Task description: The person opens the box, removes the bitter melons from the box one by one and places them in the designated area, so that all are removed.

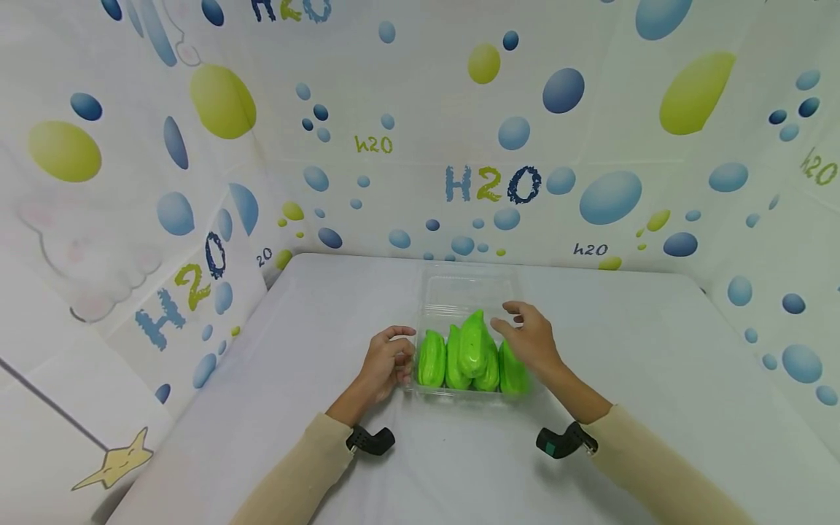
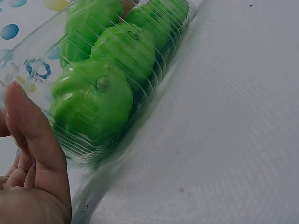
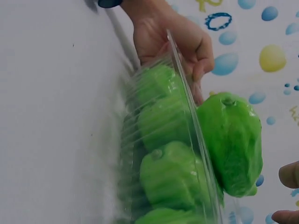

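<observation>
A clear plastic clamshell box (image 1: 459, 290) holds several bright green, ridged, gourd-like vegetables with small stem ends. One gourd (image 1: 473, 348) lies on top of the row, rising above the rim, its tapered tip toward the lid. At the box's left wall is my left hand (image 1: 386, 359), its fingers loosely bent alongside the plastic; in the left wrist view the straight index finger (image 2: 35, 126) reaches up along the box corner. Over the right side of the box hovers my right hand (image 1: 531, 340), fingers spread, with nothing between them. It partly covers the rightmost gourd (image 1: 514, 370).
The box lid stands opened toward the back. A white cloth (image 1: 630, 350) covers the table, and a wall sheet printed with blue and green dots (image 1: 610, 197) stands behind it. A black wrist camera (image 1: 370, 440) sits on each wrist.
</observation>
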Action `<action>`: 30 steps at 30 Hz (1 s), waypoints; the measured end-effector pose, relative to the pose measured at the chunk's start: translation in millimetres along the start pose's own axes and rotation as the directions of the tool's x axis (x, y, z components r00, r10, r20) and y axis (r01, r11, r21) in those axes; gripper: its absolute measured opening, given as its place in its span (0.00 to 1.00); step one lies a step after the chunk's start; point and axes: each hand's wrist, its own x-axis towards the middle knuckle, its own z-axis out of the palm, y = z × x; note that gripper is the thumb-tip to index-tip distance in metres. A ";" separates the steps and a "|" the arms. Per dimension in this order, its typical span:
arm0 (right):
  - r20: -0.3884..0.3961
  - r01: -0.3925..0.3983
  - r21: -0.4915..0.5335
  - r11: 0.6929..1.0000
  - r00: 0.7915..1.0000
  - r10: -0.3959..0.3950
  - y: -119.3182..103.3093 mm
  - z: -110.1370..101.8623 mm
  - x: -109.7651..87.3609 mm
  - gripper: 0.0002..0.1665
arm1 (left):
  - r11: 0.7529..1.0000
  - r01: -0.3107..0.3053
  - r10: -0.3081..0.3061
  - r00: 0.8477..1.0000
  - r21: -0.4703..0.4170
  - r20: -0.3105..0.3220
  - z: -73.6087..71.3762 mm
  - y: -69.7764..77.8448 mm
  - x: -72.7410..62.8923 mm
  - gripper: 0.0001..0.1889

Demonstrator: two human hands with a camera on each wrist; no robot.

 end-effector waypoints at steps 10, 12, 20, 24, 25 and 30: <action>0.039 -0.045 0.015 0.999 0.998 0.044 -11.6 8.6 -5.8 0.35 | 1.000 0.002 -0.002 1.000 0.000 -0.004 -0.6 -1.5 0.6 0.22; 0.045 -0.053 0.010 0.999 0.998 0.052 -11.9 11.1 -6.4 0.35 | 1.000 0.000 0.000 1.000 0.003 -0.004 -0.7 -1.5 0.5 0.22; 0.038 -0.078 0.004 0.997 0.996 0.078 -12.7 20.0 -8.7 0.39 | 1.000 0.003 -0.003 1.000 0.009 -0.011 0.7 -1.0 -0.1 0.21; 0.039 -0.079 -0.015 0.997 0.996 0.080 -14.1 24.0 -10.2 0.41 | 1.000 0.002 -0.002 1.000 0.013 -0.013 0.9 -1.4 -0.1 0.21; 0.037 -0.077 -0.022 0.997 0.996 0.078 -14.2 25.1 -10.4 0.41 | 1.000 0.001 -0.001 1.000 0.014 -0.014 1.0 -1.4 -0.2 0.21; 0.012 -0.048 -0.055 0.997 0.999 0.049 -14.7 31.2 -11.3 0.42 | 1.000 -0.001 0.001 1.000 0.012 -0.016 0.5 -1.2 -1.2 0.22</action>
